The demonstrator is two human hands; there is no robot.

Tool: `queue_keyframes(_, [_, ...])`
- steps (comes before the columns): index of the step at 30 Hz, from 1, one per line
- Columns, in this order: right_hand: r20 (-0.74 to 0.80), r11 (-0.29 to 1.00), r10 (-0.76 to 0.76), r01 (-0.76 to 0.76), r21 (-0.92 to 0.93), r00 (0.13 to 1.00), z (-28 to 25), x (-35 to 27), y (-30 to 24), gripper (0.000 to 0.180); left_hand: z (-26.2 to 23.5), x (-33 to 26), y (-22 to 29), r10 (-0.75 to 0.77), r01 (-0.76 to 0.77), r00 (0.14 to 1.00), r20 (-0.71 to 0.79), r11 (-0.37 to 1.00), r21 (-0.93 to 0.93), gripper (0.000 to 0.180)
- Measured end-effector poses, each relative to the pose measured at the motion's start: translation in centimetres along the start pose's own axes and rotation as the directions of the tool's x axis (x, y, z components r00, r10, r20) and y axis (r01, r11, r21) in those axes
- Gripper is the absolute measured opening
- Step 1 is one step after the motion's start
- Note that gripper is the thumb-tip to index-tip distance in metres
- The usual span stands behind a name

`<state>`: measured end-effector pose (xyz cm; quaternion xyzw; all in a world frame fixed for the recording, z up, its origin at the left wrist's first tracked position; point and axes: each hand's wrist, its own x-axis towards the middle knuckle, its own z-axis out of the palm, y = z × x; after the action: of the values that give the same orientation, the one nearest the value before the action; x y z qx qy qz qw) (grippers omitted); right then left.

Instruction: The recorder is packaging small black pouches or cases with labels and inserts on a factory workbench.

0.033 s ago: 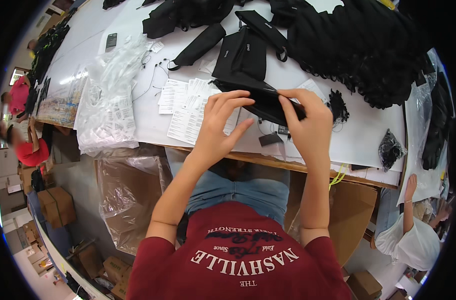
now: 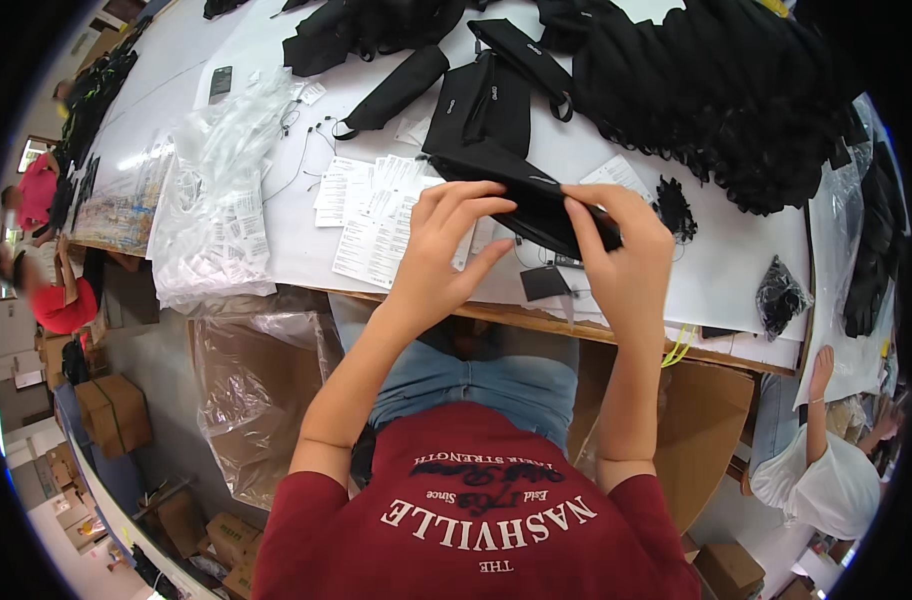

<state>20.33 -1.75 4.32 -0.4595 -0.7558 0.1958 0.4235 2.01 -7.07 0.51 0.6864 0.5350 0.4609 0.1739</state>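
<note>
A black zipped pouch (image 2: 556, 217) is held up above the near table edge, its mouth gaping between my hands. My left hand (image 2: 446, 235) curls its fingers over the pouch's left side, with the thumb held apart from them. At the other side, my right hand (image 2: 626, 235) pinches the rim between thumb and fingers. Just below hangs or lies a small black card (image 2: 546, 283); I cannot tell which. Beyond the pouch lie more black pouches (image 2: 504, 110), one long black pouch (image 2: 401, 90) with a loop, and printed paper sheets (image 2: 376, 225).
Clear plastic bags with white labels (image 2: 211, 215) cover the table's left part. A large heap of black pouches (image 2: 706, 95) fills the far right. A bagged black bundle (image 2: 781, 300) sits by the right edge, and a plastic-lined carton (image 2: 261, 400) stands below. Other people are at both sides.
My right hand has shifted slightly to the right with the pouch rim. The small black card below the pouch has moved a little and shows more plainly.
</note>
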Motion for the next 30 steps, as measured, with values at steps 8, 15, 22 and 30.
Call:
queue_keyframes(8, [0.097, 0.978, 0.1, -0.116, 0.172, 0.99, -3.7, -3.7, -1.5, 0.01, 0.7, -0.8, 0.8, 0.369, -0.364, 0.929, 0.036, 0.889, 0.277, 0.034])
queue_keyframes(15, [0.357, 0.893, 0.208, -0.326, 0.312, 0.911, -3.2, -6.8, -1.3, 0.011, -0.7, -4.5, 2.1, 0.31, -0.342, 0.937, 0.16, 0.906, 0.249, 0.036])
queue_keyframes(22, [0.564, 0.636, 0.236, -0.565, 0.525, 0.791, -1.2, -8.7, 1.6, 0.023, -1.6, -8.0, 1.4, 0.149, -0.19, 0.963, 0.223, 0.967, 0.172, 0.028])
queue_keyframes(30, [0.67, 0.607, 0.254, -0.654, 0.452, 0.698, -1.0, -10.9, 2.7, 0.031, -2.6, -8.8, 1.7, -0.187, 0.192, 0.975, -0.117, 0.981, 0.031, 0.018])
